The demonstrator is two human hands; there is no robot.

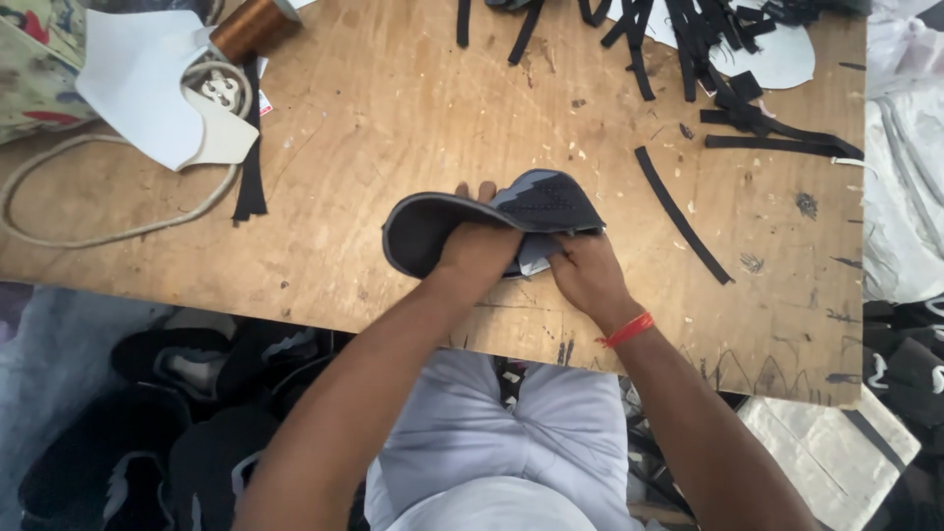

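A dark grey shoe upper piece [551, 202] with a lighter trimmed edge and a stitched, perforated panel lies on the wooden worktable [393, 98] near its front edge. My left hand [477, 246] presses down on its left half, fingers curled over the far edge. My right hand [585, 270], with a red band at the wrist, grips its lower right part, where a pale lining shows. Both hands hold the same piece.
Several black strips [678, 211] lie scattered at the right and back. White cut pieces [147, 79], a copper-coloured thread spool [251, 25] and a beige cord with a plug [118, 231] sit at the left. Dark shoe parts [197, 433] pile on the floor below.
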